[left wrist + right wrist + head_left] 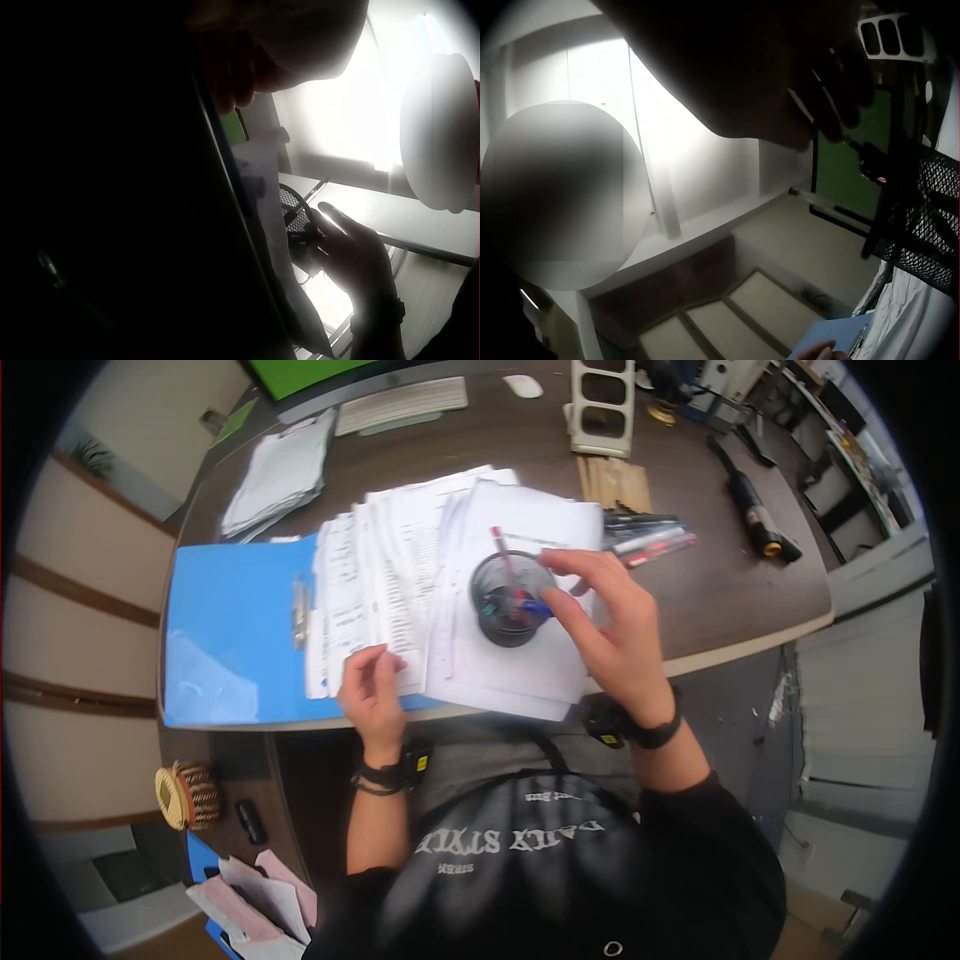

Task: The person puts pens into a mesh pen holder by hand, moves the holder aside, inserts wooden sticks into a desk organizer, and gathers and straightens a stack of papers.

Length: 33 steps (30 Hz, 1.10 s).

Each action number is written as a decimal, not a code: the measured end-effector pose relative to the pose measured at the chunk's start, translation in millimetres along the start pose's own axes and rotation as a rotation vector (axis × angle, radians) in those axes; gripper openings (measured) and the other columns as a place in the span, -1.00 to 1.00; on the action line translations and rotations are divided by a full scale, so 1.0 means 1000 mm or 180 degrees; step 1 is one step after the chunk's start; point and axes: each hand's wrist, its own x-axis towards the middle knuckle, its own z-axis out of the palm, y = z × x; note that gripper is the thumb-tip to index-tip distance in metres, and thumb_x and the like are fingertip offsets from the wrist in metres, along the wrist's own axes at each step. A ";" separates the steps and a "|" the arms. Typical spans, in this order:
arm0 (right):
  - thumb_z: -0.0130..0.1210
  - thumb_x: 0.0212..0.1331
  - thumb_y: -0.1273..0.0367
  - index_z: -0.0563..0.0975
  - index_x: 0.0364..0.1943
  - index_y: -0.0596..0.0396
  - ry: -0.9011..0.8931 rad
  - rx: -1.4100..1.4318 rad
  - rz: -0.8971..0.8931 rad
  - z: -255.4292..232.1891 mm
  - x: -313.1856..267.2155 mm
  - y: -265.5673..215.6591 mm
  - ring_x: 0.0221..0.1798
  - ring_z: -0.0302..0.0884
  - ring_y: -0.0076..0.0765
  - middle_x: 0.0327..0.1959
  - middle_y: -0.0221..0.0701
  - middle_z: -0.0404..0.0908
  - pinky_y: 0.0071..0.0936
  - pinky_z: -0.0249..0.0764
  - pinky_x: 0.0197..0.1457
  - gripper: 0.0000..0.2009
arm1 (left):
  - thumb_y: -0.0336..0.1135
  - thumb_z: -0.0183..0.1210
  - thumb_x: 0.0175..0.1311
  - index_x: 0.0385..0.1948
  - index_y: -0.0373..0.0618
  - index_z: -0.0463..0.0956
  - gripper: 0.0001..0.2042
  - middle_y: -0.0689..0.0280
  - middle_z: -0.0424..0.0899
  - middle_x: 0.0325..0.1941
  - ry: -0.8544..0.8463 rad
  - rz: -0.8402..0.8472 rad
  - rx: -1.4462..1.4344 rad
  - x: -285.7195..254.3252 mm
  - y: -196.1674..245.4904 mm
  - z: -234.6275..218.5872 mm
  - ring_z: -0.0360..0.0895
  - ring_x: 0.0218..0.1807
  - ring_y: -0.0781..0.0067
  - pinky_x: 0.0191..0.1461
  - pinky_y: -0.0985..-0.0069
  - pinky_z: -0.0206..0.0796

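A black mesh pen cup (492, 622) stands on white papers (540, 675). Inside are a pen with a red-and-white end (497, 540) and a blue item (536, 607). My right hand (620, 625) is over the cup's right side, with thumb and index fingertips apart; the blue item lies by the thumb tip. In the right wrist view, the dark right hand (810, 82) is beside the mesh cup (937, 225). My left hand (372, 695) rests, fingers loosely bent, at the lower edge of the printed sheets (395, 590). The left wrist view shows it dark (247, 52).
A blue clipboard folder (225, 630) lies under the papers' left side. Several pens (655, 540) and wooden strips (612, 483) lie right of the papers. Farther back are a white holder (602, 410), keyboard (402, 405), mouse (523, 386) and black tool (750, 505).
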 end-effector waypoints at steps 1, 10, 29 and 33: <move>0.21 0.22 0.54 0.62 -0.02 0.21 0.0005 -0.0084 0.0021 -0.004 -0.002 0.008 -0.19 0.64 -0.24 -0.10 -0.21 0.70 -0.43 0.52 -0.14 -0.75 | -0.53 0.09 0.44 -0.09 -0.34 0.51 -0.88 0.24 0.65 -0.31 0.0036 -0.0025 -0.0106 0.000 0.004 0.002 0.57 -0.25 0.53 -0.07 0.58 0.44; 0.03 0.21 0.55 0.60 -0.05 0.21 -0.0267 -0.2334 0.0749 -0.045 -0.042 0.109 0.01 0.52 0.03 -0.01 -0.17 0.64 -0.14 0.50 0.10 -0.75 | -0.50 0.06 0.47 -0.07 -0.32 0.49 -0.88 0.24 0.64 -0.30 -0.0021 0.0100 -0.0087 0.001 0.005 0.001 0.58 -0.27 0.51 -0.08 0.55 0.47; -0.05 0.06 0.67 0.36 0.21 0.12 -0.0722 -0.2335 0.2814 -0.098 -0.051 0.076 -0.16 0.65 0.20 0.05 0.05 0.48 -0.10 0.65 -0.27 -0.47 | -0.55 0.07 0.43 -0.09 -0.32 0.50 -0.89 0.23 0.65 -0.31 0.0014 0.0061 0.0052 0.002 0.000 -0.002 0.60 -0.26 0.51 -0.08 0.56 0.46; -0.02 0.06 0.70 0.34 0.26 0.07 -0.0450 -0.1393 0.3180 -0.081 -0.026 0.028 -0.21 0.68 -0.17 0.02 -0.09 0.50 -0.33 0.69 -0.30 -0.41 | -0.55 0.07 0.43 -0.09 -0.33 0.50 -0.89 0.22 0.65 -0.32 -0.0017 0.0087 0.0030 0.001 0.001 -0.002 0.60 -0.27 0.51 -0.09 0.57 0.46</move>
